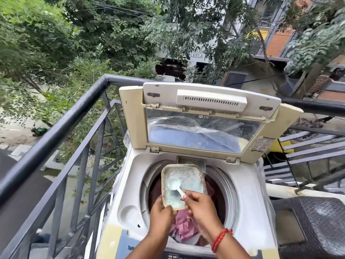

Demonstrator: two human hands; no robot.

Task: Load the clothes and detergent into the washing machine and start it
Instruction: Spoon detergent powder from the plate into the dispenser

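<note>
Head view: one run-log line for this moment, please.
lid open | clothes in drum | left hand holds tray | right hand holds scoop | detergent not yet in

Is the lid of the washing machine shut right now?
No, the lid stands folded up at the back of the washing machine, leaving the drum with the clothes open below.

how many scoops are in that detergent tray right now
1. A single white plastic scoop lies in the detergent tray, its handle pinched by the right hand; the left hand holds the tray over the drum. None looks hidden.
</note>
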